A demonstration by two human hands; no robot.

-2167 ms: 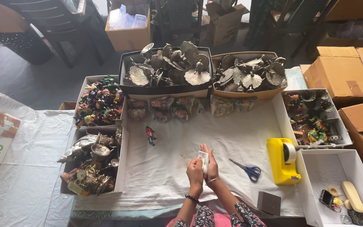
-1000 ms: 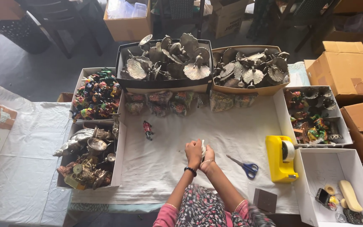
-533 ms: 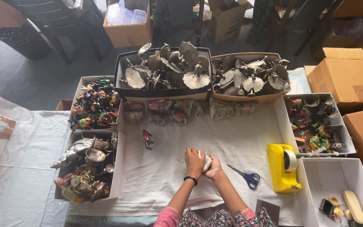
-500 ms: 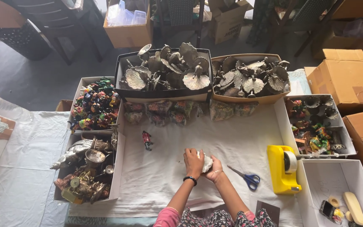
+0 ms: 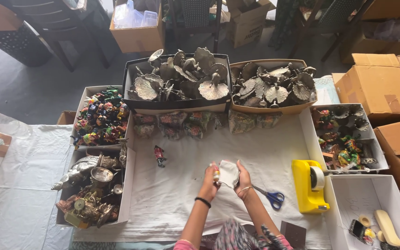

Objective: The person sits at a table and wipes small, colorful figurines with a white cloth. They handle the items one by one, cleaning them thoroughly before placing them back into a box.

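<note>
— While both my hands meet, what step is this?
— Wrapping, I judge: my left hand (image 5: 210,177) pinches a small painted figure (image 5: 215,171); my right hand (image 5: 242,178) grips white paper (image 5: 228,173) between them.
— Next?
— Probably folding paper around it; scissors (image 5: 270,196) lie just right.

Matt white cloth (image 5: 177,194), glossy yellow plastic tape dispenser (image 5: 305,192), dull metal leaf dishes (image 5: 181,76), brown cardboard boxes (image 5: 380,88)
</note>
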